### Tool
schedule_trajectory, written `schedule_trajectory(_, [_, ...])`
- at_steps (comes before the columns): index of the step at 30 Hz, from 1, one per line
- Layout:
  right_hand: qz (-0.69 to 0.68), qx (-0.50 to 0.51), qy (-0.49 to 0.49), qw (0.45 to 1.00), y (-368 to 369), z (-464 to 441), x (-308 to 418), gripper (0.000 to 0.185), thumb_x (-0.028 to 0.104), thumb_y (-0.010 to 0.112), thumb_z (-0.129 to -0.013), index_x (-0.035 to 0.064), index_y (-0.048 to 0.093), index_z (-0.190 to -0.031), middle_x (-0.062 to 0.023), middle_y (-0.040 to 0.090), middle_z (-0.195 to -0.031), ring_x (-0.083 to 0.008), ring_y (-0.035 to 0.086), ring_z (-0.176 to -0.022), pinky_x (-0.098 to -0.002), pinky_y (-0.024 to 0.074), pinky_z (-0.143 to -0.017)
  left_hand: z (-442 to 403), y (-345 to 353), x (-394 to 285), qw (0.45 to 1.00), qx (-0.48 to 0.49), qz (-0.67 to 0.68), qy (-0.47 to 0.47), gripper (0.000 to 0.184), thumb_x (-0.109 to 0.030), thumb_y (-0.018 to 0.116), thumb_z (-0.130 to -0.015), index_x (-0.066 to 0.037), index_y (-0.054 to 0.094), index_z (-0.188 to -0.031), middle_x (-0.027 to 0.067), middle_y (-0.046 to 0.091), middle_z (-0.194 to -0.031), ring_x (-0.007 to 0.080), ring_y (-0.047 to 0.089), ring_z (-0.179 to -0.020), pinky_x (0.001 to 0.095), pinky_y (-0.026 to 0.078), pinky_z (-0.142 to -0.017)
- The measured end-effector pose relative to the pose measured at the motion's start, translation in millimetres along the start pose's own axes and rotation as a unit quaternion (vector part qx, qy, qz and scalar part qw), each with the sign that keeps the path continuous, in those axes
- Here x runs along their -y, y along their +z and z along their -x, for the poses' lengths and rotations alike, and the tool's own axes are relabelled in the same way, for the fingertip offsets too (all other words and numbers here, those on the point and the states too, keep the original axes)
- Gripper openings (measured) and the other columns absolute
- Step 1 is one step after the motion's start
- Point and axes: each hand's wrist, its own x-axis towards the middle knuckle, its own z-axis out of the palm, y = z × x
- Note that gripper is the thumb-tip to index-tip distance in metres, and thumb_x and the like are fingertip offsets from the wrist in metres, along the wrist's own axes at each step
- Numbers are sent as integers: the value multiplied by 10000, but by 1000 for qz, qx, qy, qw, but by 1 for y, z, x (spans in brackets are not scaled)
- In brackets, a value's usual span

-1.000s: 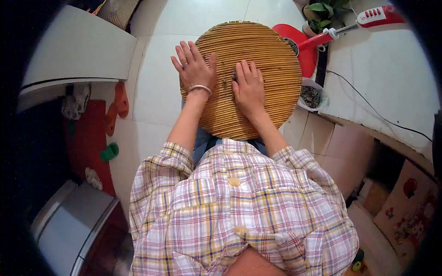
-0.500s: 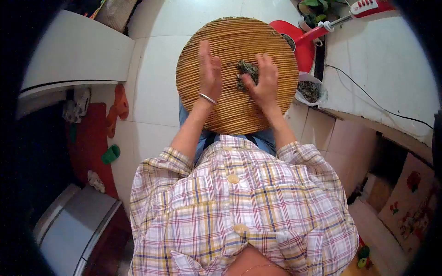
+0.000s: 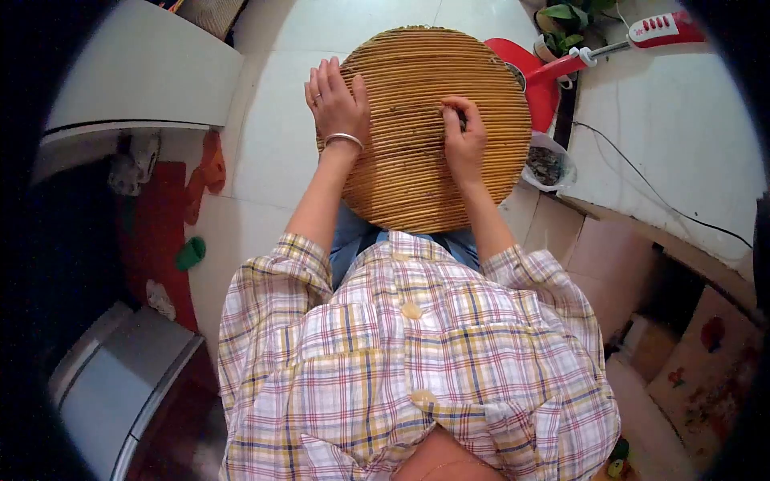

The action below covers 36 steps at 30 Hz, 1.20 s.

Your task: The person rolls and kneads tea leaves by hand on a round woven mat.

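A round tray of thin yellow-brown stalks [image 3: 409,184] rests across my lap. At its upper left edge lies my left hand [image 3: 335,104], fingers stretched out and holding nothing, with a bracelet on the wrist. Over the right half of the tray, my right hand [image 3: 464,140] is closed with the fingers curled in. A bit of the dark dried leaves [image 3: 462,123] shows between its thumb and fingers; the rest is hidden by the hand. Small dark crumbs are scattered on the stalks between the hands.
A clear plastic bag of dried leaves [image 3: 547,166] stands right of the tray. Behind it are a red stand [image 3: 553,80] and a potted plant [image 3: 561,20]. A cable [image 3: 658,180] crosses the white surface. Orange slippers [image 3: 212,164] and a green cup-like item [image 3: 191,253] lie left.
My right hand has closed over the clump of dried leaves that lay beside it. My left hand has moved left to the tray's edge and turned flatter.
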Motion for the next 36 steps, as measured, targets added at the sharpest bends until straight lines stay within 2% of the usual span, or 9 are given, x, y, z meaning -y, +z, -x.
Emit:
schedule_trajectory(2, [9,12,7,1000,-13,13,-2,181,-10,546,-871,25,626,-1030,-119,655,-1000,-269,640,-904,-322,503,-800,0,6,-1,999,-1,-42,-25,526,-345,439,-976,-33,400,-1397,191,435,-1424,352,358,-1359,492,238,-1140])
schedule_trajectory(4, [122,0,-84,989,-18,22,-11,218,-44,538,-848,28,625,-1034,-132,655,-1088,-291,625,-1034,-357,482,-912,-1,9,-1,998,20,-44,-30,566,-405,420,-974,-52,383,-1415,172,441,-1427,343,397,-1327,488,259,-1122])
schedule_trajectory(5, [214,34,-129,968,-19,24,-17,292,-7,532,-850,38,621,-1125,-139,614,-1218,-329,553,-1175,-444,395,-1040,1,11,0,998,24,-42,-34,566,-405,420,-974,-52,383,-1415,172,441,-1427,343,397,-1327,488,259,-1122])
schedule_trajectory(6, [218,36,-126,967,-15,24,-17,292,-7,532,-850,38,621,-1125,-139,614,-1218,-329,553,-1175,-444,395,-1040,0,8,-2,997,46,-47,-43,561,-409,427,-973,-57,393,-1409,166,455,-1411,339,414,-1309,490,278,-1105])
schedule_trajectory(9, [475,66,-214,851,14,10,-28,516,239,549,-896,39,483,-1367,-140,474,-1404,-379,402,-1315,-532,279,-1107,-2,8,-3,994,60,-81,-42,554,-399,457,-964,-59,403,-1399,151,485,-1357,319,448,-1262,478,316,-1067])
schedule_trajectory(15, [454,42,-219,862,51,-52,-33,608,362,573,-901,15,450,-1385,-160,430,-1434,-397,361,-1335,-516,291,-1104,-1,9,-2,991,64,-111,-46,552,-384,482,-953,-56,412,-1391,137,499,-1328,301,468,-1231,467,337,-1043])
schedule_trajectory(21, [489,142,-173,843,3,32,-14,673,381,581,-890,30,393,-1432,-156,367,-1483,-386,284,-1386,-529,231,-1130,-3,4,-10,991,65,-105,-47,546,-382,481,-955,-48,426,-1383,132,502,-1333,301,476,-1222,470,350,-1029])
schedule_trajectory(28, [481,74,-181,855,52,-45,-26,718,436,569,-884,42,371,-1451,-156,344,-1506,-372,272,-1401,-538,196,-1140,-1,7,-5,992,49,-115,-32,547,-378,494,-950,-54,430,-1386,125,509,-1319,292,483,-1212,455,359,-1017])
schedule_trajectory(36, [484,146,-144,851,9,24,-20,728,489,520,-910,40,355,-1458,-161,331,-1513,-365,253,-1411,-530,183,-1144,-1,6,-11,993,51,-97,-45,527,-380,465,-961,-66,438,-1383,127,503,-1347,303,481,-1222,463,347,-1026])
